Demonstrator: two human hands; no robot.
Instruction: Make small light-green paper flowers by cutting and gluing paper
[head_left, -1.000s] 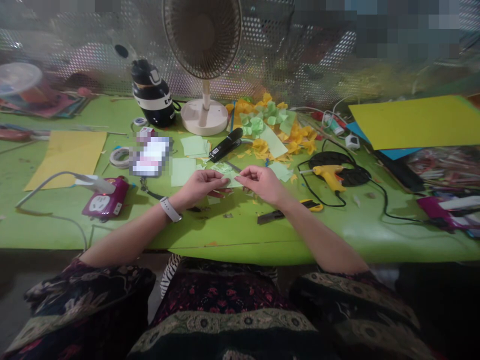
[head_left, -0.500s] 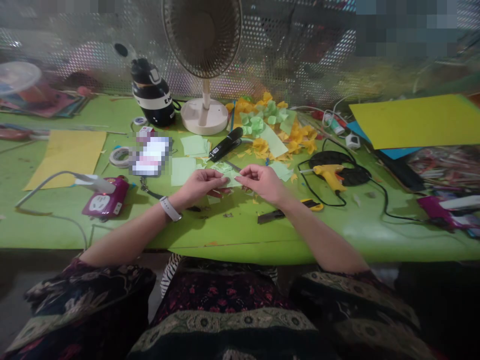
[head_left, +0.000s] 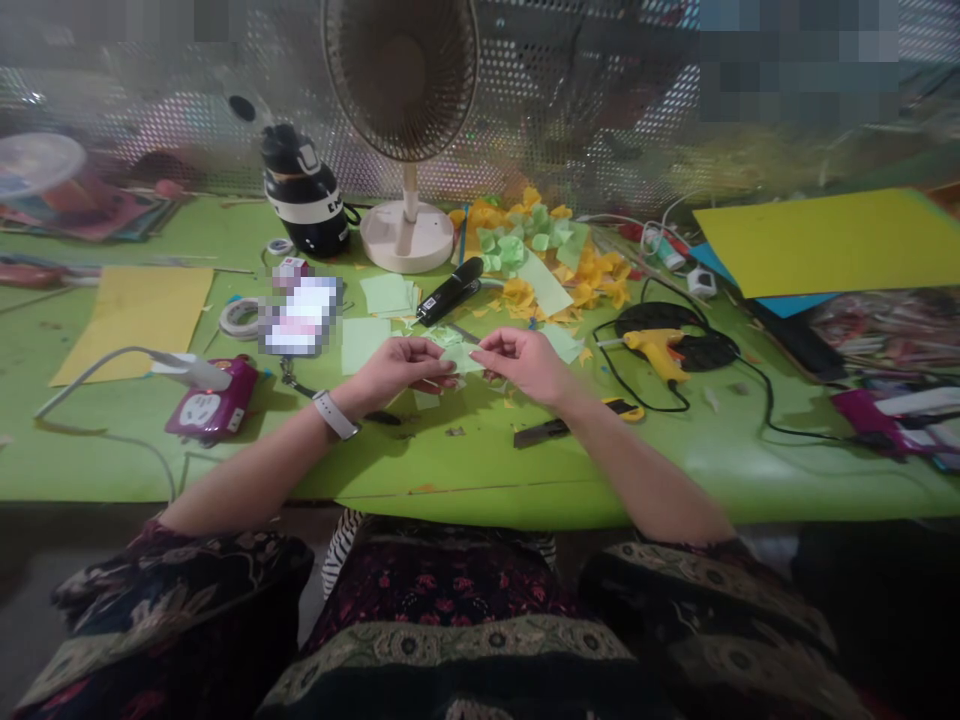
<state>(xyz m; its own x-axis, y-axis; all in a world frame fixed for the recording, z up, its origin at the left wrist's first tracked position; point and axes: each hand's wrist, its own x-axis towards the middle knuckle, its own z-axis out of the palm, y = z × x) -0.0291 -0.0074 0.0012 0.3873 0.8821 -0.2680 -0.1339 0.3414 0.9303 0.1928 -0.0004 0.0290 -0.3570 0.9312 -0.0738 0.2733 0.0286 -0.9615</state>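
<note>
Between my two hands is a small piece of light green paper (head_left: 460, 358), pinched at both sides. My left hand (head_left: 401, 375) grips its left side with thumb and fingertips, and a pale watch strap circles that wrist. The fingers of my right hand (head_left: 525, 365) are closed on its right side. Just beyond lie light green paper squares (head_left: 365, 342), green scraps and a black stapler (head_left: 450, 292). A box cutter (head_left: 544, 432) rests by my right forearm. Behind the stapler spreads a pile of folded orange and green paper pieces (head_left: 551, 240).
A fan (head_left: 409, 235) and a dark bottle (head_left: 306, 200) stand at the back. Left are a phone (head_left: 304, 318), a tape roll (head_left: 241, 318) and a purple power socket (head_left: 214, 400). A yellow glue gun (head_left: 660, 350) with a looping black cord lies right, before yellow sheets (head_left: 832, 240).
The green paper shows a little more between my fingertips, and my left fingers have shifted slightly. The whole view has moved a touch. Both hands keep their hold.
</note>
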